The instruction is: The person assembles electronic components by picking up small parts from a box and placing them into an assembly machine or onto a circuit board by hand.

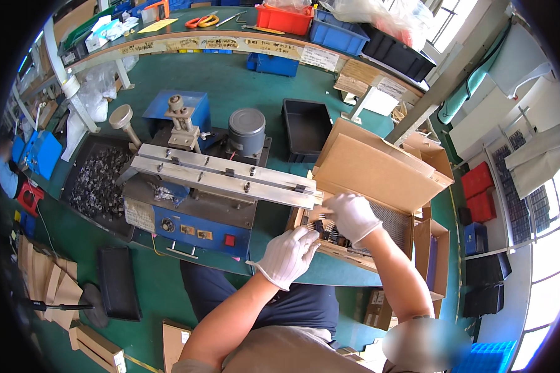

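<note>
My left hand [290,256], in a white glove, is at the near left edge of an open cardboard box [354,260]. Its fingers are drawn together by small black parts with metal pins [331,235]; what they grip is hidden. My right hand [356,217], also gloved, reaches over the box with fingers bent and fingertips close to the end of a metal rail [230,176]. Whatever is in its fingertips is too small to make out. A grey perforated sheet [389,227] lies in the right part of the box. The rail slopes across a blue bench machine [186,227].
A black tray heaped with small dark parts [96,183] stands left of the machine. Behind the box is an empty black bin [307,127]; its raised cardboard lid [376,160] forms a barrier. A shelf [218,43] with scissors and coloured bins spans the back.
</note>
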`<state>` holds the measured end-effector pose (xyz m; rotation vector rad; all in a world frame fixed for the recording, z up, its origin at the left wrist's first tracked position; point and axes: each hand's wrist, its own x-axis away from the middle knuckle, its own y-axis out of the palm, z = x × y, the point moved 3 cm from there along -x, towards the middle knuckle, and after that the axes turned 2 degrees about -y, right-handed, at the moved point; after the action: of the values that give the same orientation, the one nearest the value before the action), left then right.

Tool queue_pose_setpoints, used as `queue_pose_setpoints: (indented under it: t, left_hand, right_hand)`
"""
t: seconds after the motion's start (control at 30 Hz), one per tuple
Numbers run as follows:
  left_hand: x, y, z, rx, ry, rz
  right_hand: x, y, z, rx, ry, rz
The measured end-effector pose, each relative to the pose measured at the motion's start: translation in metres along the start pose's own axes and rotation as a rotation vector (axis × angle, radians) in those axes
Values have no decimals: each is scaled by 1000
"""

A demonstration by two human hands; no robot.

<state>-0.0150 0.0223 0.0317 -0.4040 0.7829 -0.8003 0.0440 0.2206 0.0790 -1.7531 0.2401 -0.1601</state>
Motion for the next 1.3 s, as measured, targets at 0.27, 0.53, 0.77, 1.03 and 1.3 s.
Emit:
queue_pose_setpoints:
  t: [0.27, 0.53, 0.77, 1.03, 1.3]
  left_hand:
    - [-1, 0, 1, -31, -6, -18]
    - [0, 1, 0, -24, 33, 30]
    - [0, 0, 1, -30, 45, 23]
    - [0, -2, 1, -25, 55, 28]
    - [1, -2, 0, -44, 44, 11]
  right_hand:
    - [6, 18, -7, 345, -73, -20]
    - [12, -60, -36, -208, -194, 265]
    - [9, -70, -51, -280, -207, 291]
    - [6, -67, -58, -258, -245, 357]
    - [-7, -66, -64, -326, -201, 479]
